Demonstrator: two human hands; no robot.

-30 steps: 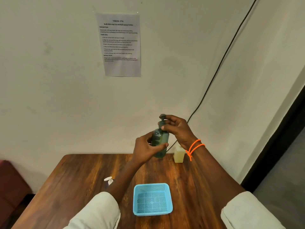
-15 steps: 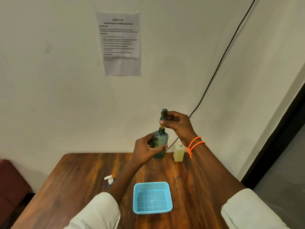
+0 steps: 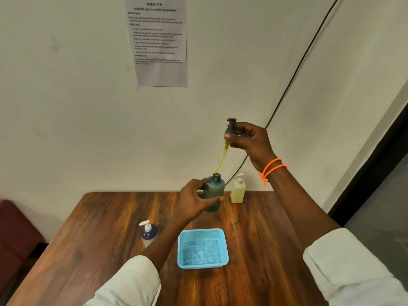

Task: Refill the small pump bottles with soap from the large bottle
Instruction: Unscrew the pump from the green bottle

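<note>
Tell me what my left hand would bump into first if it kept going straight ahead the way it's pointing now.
Probably the yellow soap bottle. The left hand, gripping the grey-green bottle, points forward and right, and that bottle stands in that line near the table's far edge, with the wall behind. Depth is unclear.

Right hand (image 3: 247, 140) lifted pump (image 3: 230, 127) seemingly clear of bottle (image 3: 213, 193)

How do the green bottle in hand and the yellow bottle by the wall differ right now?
The green bottle is held above the table by the left hand; the yellow bottle stands on the table. The green bottle's neck is open, its pump lifted out by the right hand; the yellow bottle keeps its white pump. Both are upright.
</note>
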